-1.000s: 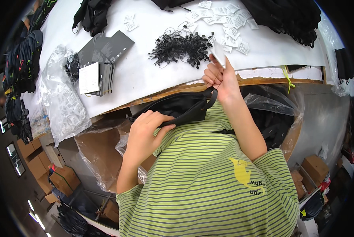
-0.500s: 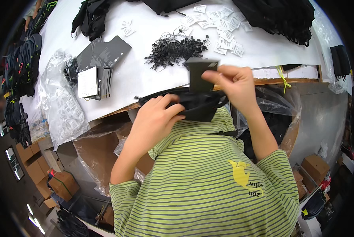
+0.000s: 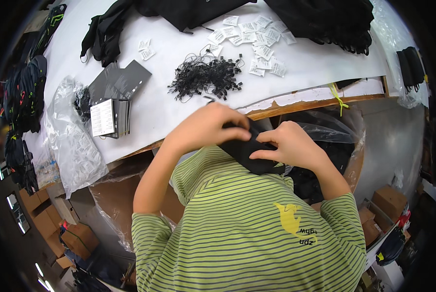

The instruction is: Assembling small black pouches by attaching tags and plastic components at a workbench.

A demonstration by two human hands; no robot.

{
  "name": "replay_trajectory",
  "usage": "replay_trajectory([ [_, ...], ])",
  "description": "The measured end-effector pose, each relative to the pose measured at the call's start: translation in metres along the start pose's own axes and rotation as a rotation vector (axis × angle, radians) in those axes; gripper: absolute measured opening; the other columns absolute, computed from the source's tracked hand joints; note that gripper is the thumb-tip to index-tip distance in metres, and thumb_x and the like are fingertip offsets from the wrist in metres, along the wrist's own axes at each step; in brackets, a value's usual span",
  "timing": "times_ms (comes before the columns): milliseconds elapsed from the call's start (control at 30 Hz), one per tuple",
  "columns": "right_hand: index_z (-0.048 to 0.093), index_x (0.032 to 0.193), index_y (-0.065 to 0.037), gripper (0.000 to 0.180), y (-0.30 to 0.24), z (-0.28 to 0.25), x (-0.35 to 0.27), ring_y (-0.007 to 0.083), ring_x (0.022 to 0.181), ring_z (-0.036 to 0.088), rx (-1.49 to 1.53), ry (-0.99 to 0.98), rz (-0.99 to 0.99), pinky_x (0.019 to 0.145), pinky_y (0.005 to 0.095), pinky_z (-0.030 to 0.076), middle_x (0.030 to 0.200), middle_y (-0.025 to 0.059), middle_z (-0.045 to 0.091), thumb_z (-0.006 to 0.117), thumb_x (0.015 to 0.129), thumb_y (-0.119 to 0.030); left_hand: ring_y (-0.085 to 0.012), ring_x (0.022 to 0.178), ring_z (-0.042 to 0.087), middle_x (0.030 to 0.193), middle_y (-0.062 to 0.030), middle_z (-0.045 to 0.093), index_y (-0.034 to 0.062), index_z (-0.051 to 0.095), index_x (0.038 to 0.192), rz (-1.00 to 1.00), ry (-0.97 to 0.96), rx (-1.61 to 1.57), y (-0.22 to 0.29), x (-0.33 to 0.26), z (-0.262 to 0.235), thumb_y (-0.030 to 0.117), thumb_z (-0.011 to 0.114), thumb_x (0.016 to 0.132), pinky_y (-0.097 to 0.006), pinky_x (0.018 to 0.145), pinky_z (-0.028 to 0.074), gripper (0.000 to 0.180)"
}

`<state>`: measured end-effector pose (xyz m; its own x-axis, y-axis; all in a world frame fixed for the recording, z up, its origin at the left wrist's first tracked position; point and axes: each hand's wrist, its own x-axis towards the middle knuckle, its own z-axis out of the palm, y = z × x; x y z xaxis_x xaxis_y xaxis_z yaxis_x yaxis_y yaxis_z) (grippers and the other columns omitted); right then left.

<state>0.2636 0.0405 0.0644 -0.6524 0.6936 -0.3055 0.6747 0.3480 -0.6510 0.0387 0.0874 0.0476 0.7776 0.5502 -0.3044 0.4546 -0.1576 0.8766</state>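
A black fabric item (image 3: 245, 153), perhaps a small bag or pouch, is held at the table's front edge, close against my shirt. My left hand (image 3: 210, 126) is closed on its upper left part, thumb and fingers pinching the cloth. From the right, my right hand (image 3: 288, 146) grips the same item with bent fingers and thumb. Part of the item is hidden behind both hands. Beyond them on the table lies a tangled heap of black tag strings (image 3: 206, 75).
Dark printed cards (image 3: 123, 80) are stacked at the left beside a clear plastic bag (image 3: 77, 141). Small white labels (image 3: 264, 41) are scattered farther back. Black garments (image 3: 320, 24) lie along the far side. Plastic-lined cardboard boxes (image 3: 120, 194) stand below the table edge.
My right hand held a dark card above the black item; it has come down onto the fabric, and the card no longer shows. My left hand has moved up and right.
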Motion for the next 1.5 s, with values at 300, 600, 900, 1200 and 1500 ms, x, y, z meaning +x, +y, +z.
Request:
replay_trajectory([
  [300,0.072,0.082,-0.007,0.028,0.012,0.007,-0.034,0.0279,0.052,0.058,0.071,0.176,0.063,0.053,0.033,0.046,0.056,0.0103,0.059,0.072,0.078,-0.034,-0.0264,0.093,0.057,0.095,-0.0071,0.063,0.0061,0.065,0.095,0.394,0.784,0.69,-0.066,0.146,-0.013,0.02,0.066,0.082,-0.038,0.088,0.042,0.019],
  [600,0.072,0.08,-0.007,0.021,0.021,-0.008,-0.035,0.0275,0.051,0.058,-0.09,0.311,0.025,0.052,0.0341,0.045,0.054,0.0095,0.059,0.074,0.076,-0.028,-0.0274,0.075,0.059,0.072,-0.0076,0.065,0.005,0.068,0.081,0.36,0.987,0.503,-0.028,0.103,-0.032,0.013,0.067,0.081,-0.037,0.074,0.046,0.008],
  [900,0.072,0.08,-0.009,0.015,0.014,-0.016,-0.006,0.0258,0.049,0.055,-0.233,0.389,-0.088,0.051,0.0338,0.042,0.052,0.0078,0.056,0.075,0.074,-0.022,-0.0239,0.091,0.06,0.095,-0.0058,0.067,0.0069,0.069,0.089,0.325,0.959,0.293,-0.016,0.049,-0.026,0.012,0.068,0.083,-0.033,0.08,0.047,0.008],
  [1200,0.073,0.083,-0.008,0.019,-0.007,-0.018,0.008,0.0213,0.046,0.052,-0.203,0.552,-0.152,0.05,0.0319,0.04,0.052,0.0066,0.057,0.078,0.071,-0.021,-0.0247,0.126,0.041,0.134,-0.0095,0.047,0.0032,0.046,0.131,0.31,1.298,-0.277,-0.026,-0.009,0.014,0.028,0.078,0.076,-0.039,0.105,0.033,0.069],
  [1500,0.072,0.09,-0.009,0.009,-0.04,0.024,0.037,0.0107,0.041,0.039,0.329,0.892,-0.163,0.044,0.0252,0.03,0.046,0.0011,0.046,0.067,0.086,-0.016,-0.0208,0.104,0.06,0.114,-0.0093,0.06,0.0017,0.048,0.126,0.194,0.978,-1.467,-0.023,-0.02,0.048,0.018,0.068,0.087,-0.035,0.091,0.05,0.047],
])
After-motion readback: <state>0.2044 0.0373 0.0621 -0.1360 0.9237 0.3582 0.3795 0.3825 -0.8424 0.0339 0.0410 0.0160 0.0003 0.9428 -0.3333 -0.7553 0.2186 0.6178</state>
